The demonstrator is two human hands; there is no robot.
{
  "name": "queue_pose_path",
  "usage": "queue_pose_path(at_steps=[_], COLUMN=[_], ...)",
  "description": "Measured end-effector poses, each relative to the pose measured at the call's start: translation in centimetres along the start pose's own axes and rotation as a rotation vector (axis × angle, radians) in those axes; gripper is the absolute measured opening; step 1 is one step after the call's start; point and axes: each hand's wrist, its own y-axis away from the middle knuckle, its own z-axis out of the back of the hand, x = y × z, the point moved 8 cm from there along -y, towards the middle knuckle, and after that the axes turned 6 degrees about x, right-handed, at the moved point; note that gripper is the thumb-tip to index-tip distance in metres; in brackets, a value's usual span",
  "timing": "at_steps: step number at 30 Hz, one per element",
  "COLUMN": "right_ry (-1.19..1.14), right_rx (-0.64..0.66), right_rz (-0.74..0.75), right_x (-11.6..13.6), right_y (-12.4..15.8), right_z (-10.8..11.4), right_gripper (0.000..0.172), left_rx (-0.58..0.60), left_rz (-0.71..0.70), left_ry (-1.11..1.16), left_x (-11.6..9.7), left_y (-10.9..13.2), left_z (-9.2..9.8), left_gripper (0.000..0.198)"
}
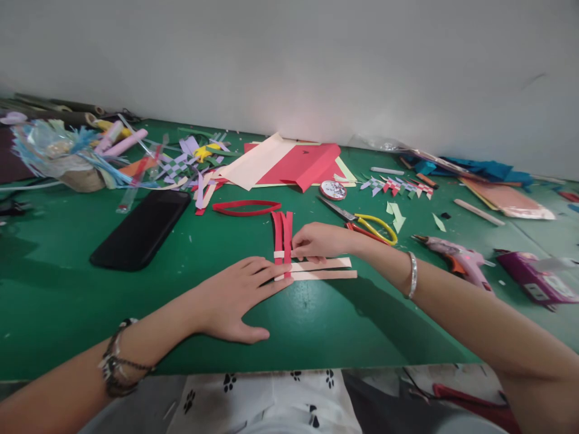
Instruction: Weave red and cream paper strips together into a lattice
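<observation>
Several upright red paper strips (283,228) cross pale pink paper strips (328,275) in a small weave on the table. My left hand (228,296) lies flat over the lower left of the weave, fingers stretched out and thumb apart, its fingertips pressing on the crossings. At the right side of the red strips, my right hand (323,240) pinches the uppermost pale strip (279,254), most of which it hides. The two lower pale strips run out to the right beneath that hand.
Beyond the weave are a folded red strip (246,208), scissors (373,228), a round tin (333,190) and red paper sheets (301,164). A black phone (142,229) lies left. On the right are a pink glue gun (459,256) and a purple box-like item (536,277).
</observation>
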Motion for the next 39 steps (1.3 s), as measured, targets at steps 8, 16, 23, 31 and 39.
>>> queue_pose_path(at_steps=[8,16,23,31,39], right_ry=[0.105,0.06,0.091,0.145,0.227], right_rx=[0.014,-0.085,-0.073,-0.101,-0.126], right_rz=[0.019,-0.007,0.049,0.063,0.082], right_x=[0.8,0.6,0.9,1.1,1.2], right_y=[0.4,1.0,0.8,0.9,1.0], right_z=[-0.1,0.2,0.1,0.1,0.0], right_gripper=[0.02,0.013,0.014,0.014,0.016], left_rx=[0.0,0.003,-0.003,0.013,-0.025], left_rz=[0.007,0.005,0.001,0.005,-0.009], left_ry=[0.011,0.002,-0.006,-0.003,0.008], left_x=[0.0,-0.1,0.0,0.0,-0.1], left_y=[0.1,0.2,0.2,0.1,0.2], left_z=[0.0,0.0,0.0,0.0,0.1], left_gripper=[0.072,0.072,0.073,0.073,0.073])
